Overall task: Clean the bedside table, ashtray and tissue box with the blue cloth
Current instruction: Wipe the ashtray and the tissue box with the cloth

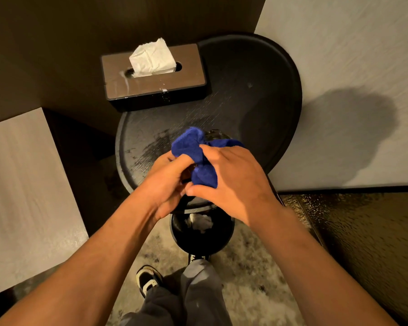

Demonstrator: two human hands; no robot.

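ashtray-wiping step, seen from the head camera over a round black desk (280, 74). left hand (167, 184) curled closed around a dark object at the near edge of the desk, mostly hidden, judged to be the ashtray (213, 134) from the glassy dark rim showing just beyond the cloth. right hand (233, 182) folded shut over the bunched blue cloth (193, 149), pressing it into that object, thumb tucked under the fabric. tissue box (154, 77) at the far left of the desk, well apart from both hands, white streaks visible on its brown lid, so judged not yet wiped. wet-looking sheen and smears across the desk top between box and hands. small black bin (201, 241) on the floor directly below the hands, crumpled paper inside. next move: firm hold by the left, cloth turned through the bowl and rim, then on to the box lid.
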